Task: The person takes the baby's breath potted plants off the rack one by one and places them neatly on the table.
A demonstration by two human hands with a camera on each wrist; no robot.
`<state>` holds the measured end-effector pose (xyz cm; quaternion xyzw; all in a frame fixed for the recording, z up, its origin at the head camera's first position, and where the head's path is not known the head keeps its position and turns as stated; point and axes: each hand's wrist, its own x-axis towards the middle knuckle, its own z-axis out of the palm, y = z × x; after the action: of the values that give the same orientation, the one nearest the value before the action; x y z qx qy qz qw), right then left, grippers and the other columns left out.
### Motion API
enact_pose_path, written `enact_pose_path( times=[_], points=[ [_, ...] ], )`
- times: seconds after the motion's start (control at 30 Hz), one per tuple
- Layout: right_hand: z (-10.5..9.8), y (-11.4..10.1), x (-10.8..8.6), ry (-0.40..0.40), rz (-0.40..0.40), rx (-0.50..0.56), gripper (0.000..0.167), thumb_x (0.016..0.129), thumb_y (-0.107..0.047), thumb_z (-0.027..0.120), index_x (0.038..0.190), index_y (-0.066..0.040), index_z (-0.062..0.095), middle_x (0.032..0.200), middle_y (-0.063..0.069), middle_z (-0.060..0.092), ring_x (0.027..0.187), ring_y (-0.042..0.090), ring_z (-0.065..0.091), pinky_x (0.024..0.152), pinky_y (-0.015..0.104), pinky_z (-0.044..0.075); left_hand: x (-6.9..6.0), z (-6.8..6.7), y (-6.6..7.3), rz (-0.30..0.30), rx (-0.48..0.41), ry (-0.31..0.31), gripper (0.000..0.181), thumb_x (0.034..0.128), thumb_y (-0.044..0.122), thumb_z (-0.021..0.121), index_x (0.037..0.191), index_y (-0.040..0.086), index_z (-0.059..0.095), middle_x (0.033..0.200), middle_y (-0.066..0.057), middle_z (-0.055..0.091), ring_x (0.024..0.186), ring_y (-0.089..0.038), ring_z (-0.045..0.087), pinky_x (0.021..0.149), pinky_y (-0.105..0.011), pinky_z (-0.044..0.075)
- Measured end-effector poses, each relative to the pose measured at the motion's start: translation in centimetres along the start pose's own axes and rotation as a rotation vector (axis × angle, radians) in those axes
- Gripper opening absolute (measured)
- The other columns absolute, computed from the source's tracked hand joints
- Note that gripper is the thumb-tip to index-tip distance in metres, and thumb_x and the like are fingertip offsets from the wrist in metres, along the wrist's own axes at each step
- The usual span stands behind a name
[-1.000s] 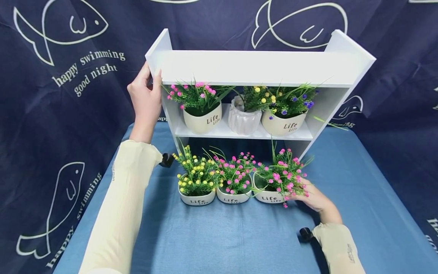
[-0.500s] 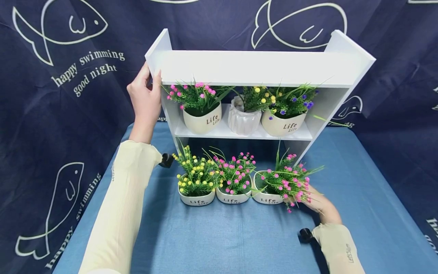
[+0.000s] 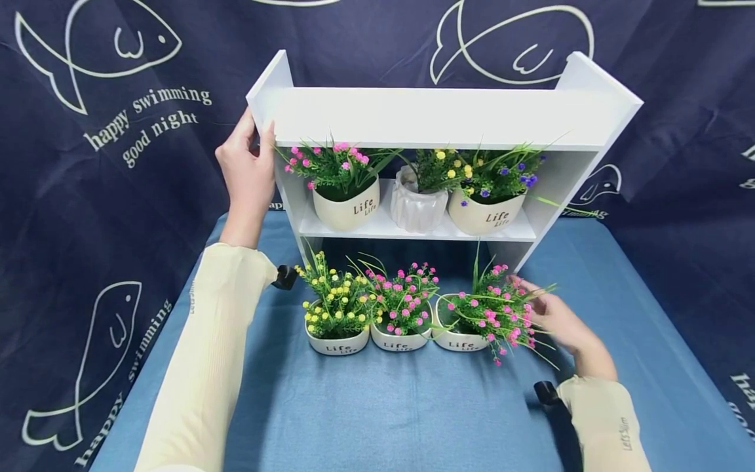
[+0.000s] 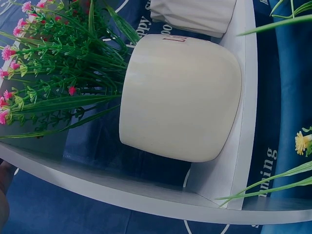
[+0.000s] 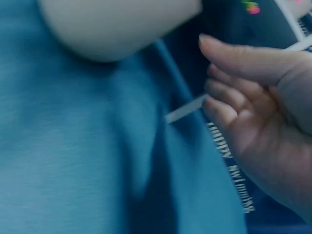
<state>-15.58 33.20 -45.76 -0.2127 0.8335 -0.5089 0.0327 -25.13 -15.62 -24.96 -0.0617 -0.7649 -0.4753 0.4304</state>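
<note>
My left hand holds the upper left side panel of a white two-tier shelf, thumb on the front edge. In the left wrist view, a cream planter with pink artificial flowers sits inside that shelf. My right hand is just right of the rightmost front planter, whose pink flowers lean over toward the fingers. Seen from the right wrist, the right hand has loosely bent fingers, apart from the planter, and grasps nothing.
On the middle shelf stand a white ribbed pot and a cream planter with blue and yellow flowers. Before the shelf, a yellow-flowered planter and a pink-flowered one touch in a row on the blue cloth.
My right hand has let go of the rightmost planter and moved away to the right and slightly back. Its pink flowers lean further right than a second ago. The left hand stays on the shelf.
</note>
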Motion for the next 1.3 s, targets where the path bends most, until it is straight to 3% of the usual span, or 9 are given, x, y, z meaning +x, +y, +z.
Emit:
enact_pose_path(
  times=[0.07, 0.13, 0.23, 0.3, 0.53, 0.7, 0.83, 1.03, 1.3],
  points=[
    [-0.8, -1.3, 0.3, 0.034, 0.056, -0.013, 0.061, 0.092, 0.003, 0.057, 0.146, 0.011, 0.029, 0.138, -0.025, 0.049, 0.106, -0.017, 0.052, 0.085, 0.004, 0.045, 0.0, 0.0, -0.1, 0.006, 0.002, -0.001, 0.034, 0.0963, 0.017, 0.059, 0.129, 0.007, 0.063, 0.122, -0.008, 0.068, 0.108, -0.011, 0.066, 0.085, -0.023, 0.057],
    [-1.7, -2.2, 0.6, 0.098, 0.096, -0.053, 0.057, 0.095, -0.003, 0.057, 0.146, 0.006, 0.033, 0.138, -0.027, 0.048, 0.107, -0.019, 0.05, 0.087, 0.001, 0.041, 0.0, 0.0, -0.1, 0.004, -0.005, -0.002, 0.034, 0.0962, 0.017, 0.059, 0.129, 0.007, 0.063, 0.123, -0.008, 0.068, 0.109, -0.011, 0.066, 0.086, -0.024, 0.057],
    [-3.0, -4.1, 1.1, 0.23, 0.164, -0.05, 0.051, 0.097, -0.014, 0.058, 0.144, -0.003, 0.043, 0.125, -0.031, 0.058, 0.106, -0.019, 0.052, 0.085, 0.0, 0.039, 0.0, 0.0, -0.1, 0.004, -0.011, -0.001, 0.034, 0.096, 0.017, 0.06, 0.129, 0.007, 0.063, 0.122, -0.007, 0.068, 0.108, -0.011, 0.066, 0.085, -0.022, 0.056],
    [-3.8, -5.4, 1.5, 0.339, 0.169, 0.014, 0.046, 0.096, -0.015, 0.059, 0.141, -0.006, 0.05, 0.115, -0.033, 0.063, 0.104, -0.019, 0.055, 0.084, -0.001, 0.039, 0.0, 0.0, -0.1, 0.004, -0.014, -0.002, 0.034, 0.096, 0.017, 0.06, 0.129, 0.008, 0.063, 0.122, -0.007, 0.069, 0.107, -0.01, 0.066, 0.083, -0.02, 0.056],
    [-5.3, -9.5, 3.5, 0.655, -0.049, 0.427, 0.041, 0.089, 0.008, 0.061, 0.129, 0.002, 0.06, 0.103, -0.013, 0.074, 0.098, -0.004, 0.067, 0.084, 0.004, 0.047, -0.1, 0.0, 0.0, 0.0, -0.017, -0.007, 0.034, 0.096, 0.018, 0.06, 0.129, 0.009, 0.063, 0.122, -0.006, 0.069, 0.108, -0.01, 0.066, 0.085, -0.022, 0.057],
    [-5.6, -12.0, 5.2, 0.809, -0.111, 0.49, 0.046, 0.082, 0.017, 0.062, 0.126, 0.005, 0.061, 0.11, -0.003, 0.074, 0.103, 0.003, 0.068, 0.084, 0.009, 0.051, 0.0, 0.0, -0.2, 0.004, -0.01, -0.009, 0.036, 0.0963, 0.018, 0.059, 0.13, 0.007, 0.062, 0.124, -0.008, 0.068, 0.111, -0.011, 0.066, 0.088, -0.026, 0.056],
    [-5.8, -13.4, 6.1, 0.842, -0.125, 0.511, 0.052, 0.08, 0.018, 0.064, 0.129, 0.001, 0.06, 0.122, 0.005, 0.069, 0.114, 0.009, 0.064, 0.087, 0.01, 0.051, 0.0, 0.0, -0.3, 0.009, -0.009, -0.006, 0.036, 0.0962, 0.017, 0.059, 0.131, 0.006, 0.061, 0.124, -0.009, 0.067, 0.111, -0.012, 0.065, 0.089, -0.028, 0.056],
    [-6.1, -14.6, 7.2, 0.847, -0.112, 0.438, 0.059, 0.079, 0.014, 0.068, 0.134, -0.004, 0.057, 0.139, 0.012, 0.056, 0.127, 0.015, 0.056, 0.093, 0.012, 0.049, 0.0, 0.0, -0.3, 0.008, -0.011, -0.004, 0.035, 0.0963, 0.018, 0.059, 0.13, 0.007, 0.063, 0.122, -0.008, 0.069, 0.107, -0.01, 0.066, 0.085, -0.021, 0.056],
    [-6.5, -14.9, 8.9, 0.817, -0.139, 0.395, 0.063, 0.079, 0.016, 0.067, 0.136, -0.008, 0.056, 0.145, 0.012, 0.05, 0.135, 0.018, 0.047, 0.103, 0.018, 0.043, 0.0, 0.0, -0.3, 0.01, -0.016, -0.006, 0.035, 0.0965, 0.017, 0.059, 0.13, 0.007, 0.062, 0.122, -0.008, 0.069, 0.107, -0.009, 0.066, 0.085, -0.023, 0.057]
  ],
)
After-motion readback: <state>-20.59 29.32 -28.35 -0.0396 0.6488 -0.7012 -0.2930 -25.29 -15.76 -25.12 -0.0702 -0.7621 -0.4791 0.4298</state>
